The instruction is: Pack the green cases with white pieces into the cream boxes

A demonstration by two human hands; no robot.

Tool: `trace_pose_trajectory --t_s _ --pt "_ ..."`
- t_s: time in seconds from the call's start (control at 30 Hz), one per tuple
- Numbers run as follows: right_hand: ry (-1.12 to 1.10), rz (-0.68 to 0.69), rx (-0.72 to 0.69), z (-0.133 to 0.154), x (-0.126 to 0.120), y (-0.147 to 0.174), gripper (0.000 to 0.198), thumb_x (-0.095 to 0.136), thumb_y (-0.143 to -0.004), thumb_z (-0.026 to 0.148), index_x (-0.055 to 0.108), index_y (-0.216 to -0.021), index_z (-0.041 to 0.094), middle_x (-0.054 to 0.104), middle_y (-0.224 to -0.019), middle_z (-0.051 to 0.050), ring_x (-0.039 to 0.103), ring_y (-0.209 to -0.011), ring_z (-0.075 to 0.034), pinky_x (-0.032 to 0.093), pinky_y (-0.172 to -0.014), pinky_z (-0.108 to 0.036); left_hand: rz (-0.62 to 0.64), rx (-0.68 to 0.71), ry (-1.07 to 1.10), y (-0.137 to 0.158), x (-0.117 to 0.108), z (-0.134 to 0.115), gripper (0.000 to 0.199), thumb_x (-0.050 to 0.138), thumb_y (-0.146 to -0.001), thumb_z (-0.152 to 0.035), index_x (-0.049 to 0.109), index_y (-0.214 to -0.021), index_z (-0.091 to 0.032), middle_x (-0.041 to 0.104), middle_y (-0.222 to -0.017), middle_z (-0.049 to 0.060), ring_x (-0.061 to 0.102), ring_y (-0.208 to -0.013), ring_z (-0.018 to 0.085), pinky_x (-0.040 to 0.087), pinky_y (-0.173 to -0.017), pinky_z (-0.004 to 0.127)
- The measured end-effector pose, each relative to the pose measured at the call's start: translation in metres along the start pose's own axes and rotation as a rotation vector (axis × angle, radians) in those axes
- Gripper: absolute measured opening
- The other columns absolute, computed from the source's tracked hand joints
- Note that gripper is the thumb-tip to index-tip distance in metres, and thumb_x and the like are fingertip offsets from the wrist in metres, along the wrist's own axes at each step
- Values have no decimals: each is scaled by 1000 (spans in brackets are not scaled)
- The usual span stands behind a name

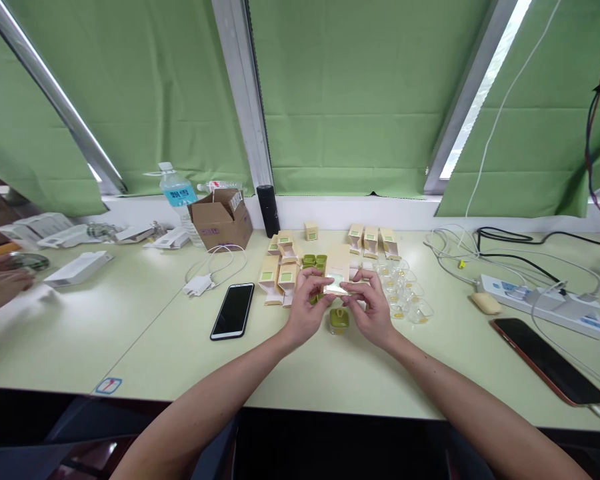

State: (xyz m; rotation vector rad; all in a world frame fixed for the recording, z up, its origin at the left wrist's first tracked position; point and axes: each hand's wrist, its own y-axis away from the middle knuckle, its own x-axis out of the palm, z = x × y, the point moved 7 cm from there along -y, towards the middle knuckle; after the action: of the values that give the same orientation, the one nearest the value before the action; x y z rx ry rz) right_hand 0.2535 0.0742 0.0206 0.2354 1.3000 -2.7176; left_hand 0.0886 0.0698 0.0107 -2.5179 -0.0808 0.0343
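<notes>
The left hand (306,305) and right hand (373,308) pinch the near end of a tan carton (338,259) above the table (290,377), back from its front edge. Probably light card, it seems stiff yet crushable, best held by its sides.

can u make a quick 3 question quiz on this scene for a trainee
1. True or false: the left hand and right hand both touch the same tan box.
2. Which stands nearest the hands?
A) water bottle
B) green-lidded container
C) power strip
3. Fill in: the clear containers lie to the ____ of the right hand.

Key: 1 true; 2 B; 3 right.
</notes>
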Motion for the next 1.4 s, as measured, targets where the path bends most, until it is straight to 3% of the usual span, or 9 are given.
trace_pose_trajectory --t_s 0.27,0.43,0.6,0.73,0.83,1.03,1.17,1.3,1.4 --pt "30 12 9 1 1 1 20 58 -97 23 72 -111 28 46 -108 -8 59 -105 -22 69 -66 -34 -2 -25 19 0 -1 7 24 74 -88 -43 74 -101 -24 46 -115 6 59 -86 13 57 -74 31" --pt "66 -8 -55 7 0 0 22 59 -96 20 72 -112 30 46 -106 -7 59 -102 -22 66 -62 -31 13 8 -41 1 0 0 25 70 -91 -44 70 -107 -24 46 -118 8 59 -100 19 58 -80 33" --pt "124 25 -108 12 1 -1 31 56 -97 17 70 -120 32 44 -113 -8 62 -101 -21 67 -76 -40 58 68 -141 3 3 -14 31 68 -92 -40 60 -118 -25 44 -129 11 56 -113 24 55 -89 39" --pt "168 97 -164 16 5 1 40 56 -95 14 68 -127 35 43 -121 -10 55 -120 -28 66 -85 -46 38 147 -244 3 0 -22 30 70 -90 -36 53 -112 -24 48 -127 11 51 -121 28 48 -97 43" --pt "175 154 -202 19 8 3 49 56 -93 11 66 -133 38 42 -127 -11 49 -129 -30 65 -90 -50 4 184 -276 1 -3 -24 32 73 -86 -32 48 -104 -24 51 -125 10 52 -118 27 45 -95 41" --pt "191 190 -227 23 7 1 56 55 -92 10 63 -137 43 40 -133 -9 53 -126 -29 58 -103 -59 -62 168 -289 -1 -6 -20 39 79 -82 -33 43 -93 -23 54 -120 9 55 -113 25 44 -91 37" --pt "177 205 -239 26 6 -1 63 52 -94 11 50 -149 41 37 -140 -10 52 -131 -30 54 -107 -57 -109 113 -282 -3 -11 -14 38 76 -84 -32 45 -105 -24 54 -111 6 55 -99 21 44 -86 35" --pt "323 247 -247 27 7 -2 57 60 -92 24 47 -148 27 54 -132 -14 57 -121 -33 55 -94 -52 -158 54 -107 -8 -21 -10 55 72 -86 -35 34 -125 -28 52 -121 8 56 -104 20 46 -91 36" --pt "574 431 -247 24 19 1 45 68 -87 36 61 -129 21 68 -114 -13 59 -109 -35 47 -90 -53 -159 17 31 -15 -27 -8 63 72 -86 -42 29 -130 -31 52 -129 8 58 -108 21 48 -94 37"
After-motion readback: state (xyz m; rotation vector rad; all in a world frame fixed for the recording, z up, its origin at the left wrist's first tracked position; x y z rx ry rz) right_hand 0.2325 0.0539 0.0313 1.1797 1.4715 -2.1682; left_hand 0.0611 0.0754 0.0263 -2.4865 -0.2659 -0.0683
